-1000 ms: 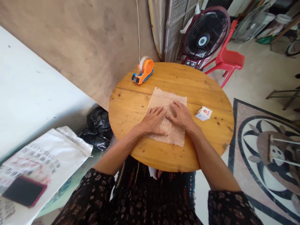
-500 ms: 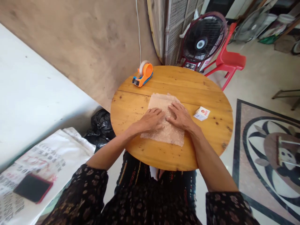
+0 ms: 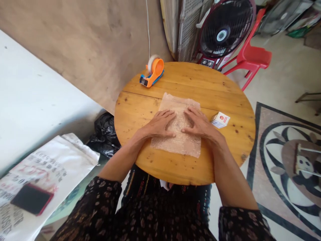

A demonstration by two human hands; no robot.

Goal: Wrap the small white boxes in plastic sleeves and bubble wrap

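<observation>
A sheet of clear bubble wrap (image 3: 179, 144) lies flat on the round wooden table (image 3: 220, 90). My left hand (image 3: 160, 124) rests on its left side, fingers stretched out and thumb apart. On the right side of the sheet, my right hand (image 3: 199, 124) lies with its fingers spread. Neither hand grips anything. To the right of my right hand sits a small white box (image 3: 220, 119) with a red mark. An orange and blue tape dispenser (image 3: 153, 72) holding a roll of tape stands at the table's far left.
A large fan (image 3: 223, 33) and a red plastic chair (image 3: 255, 55) stand behind the table. Black plastic bags (image 3: 106, 134) lie at the left by the wall. A phone (image 3: 32, 198) rests on a white printed sack (image 3: 67, 150) at lower left.
My hands have moved apart on the bubble wrap, uncovering its middle, and the sheet looks flatter. The camera view has shifted slightly.
</observation>
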